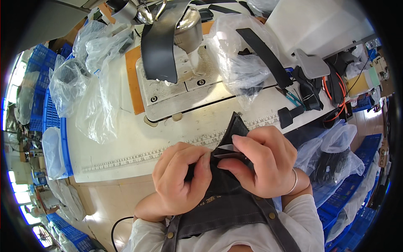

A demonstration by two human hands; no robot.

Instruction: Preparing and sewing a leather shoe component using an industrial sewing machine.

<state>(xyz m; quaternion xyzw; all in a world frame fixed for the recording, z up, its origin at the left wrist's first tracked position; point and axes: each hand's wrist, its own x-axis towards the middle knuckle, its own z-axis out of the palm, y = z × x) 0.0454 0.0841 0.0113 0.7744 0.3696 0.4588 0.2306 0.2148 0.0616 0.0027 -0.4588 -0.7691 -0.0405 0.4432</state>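
Observation:
In front of my chest I hold a folded black leather-like piece (236, 128) with both hands, near the front edge of the table. My left hand (181, 178) is closed, thumb against forefinger, pinching the piece's left part. On the other side my right hand (266, 161) grips it between thumb and fingers, beside a parted fold. A pale grey-white inside shows in that fold. One pointed end of the piece sticks up past my fingers. Its lower part is hidden behind my hands and blends into my dark apron (226, 214).
Beyond my hands stands a sewing machine (194, 56) with a black sheet (158, 52) draped over it. A ruler strip (138, 158) runs along the table. Clear plastic bags (239, 54), a long black strip (262, 52) and teal-handled snips (292, 98) lie around. Blue crates (350, 185) flank the table.

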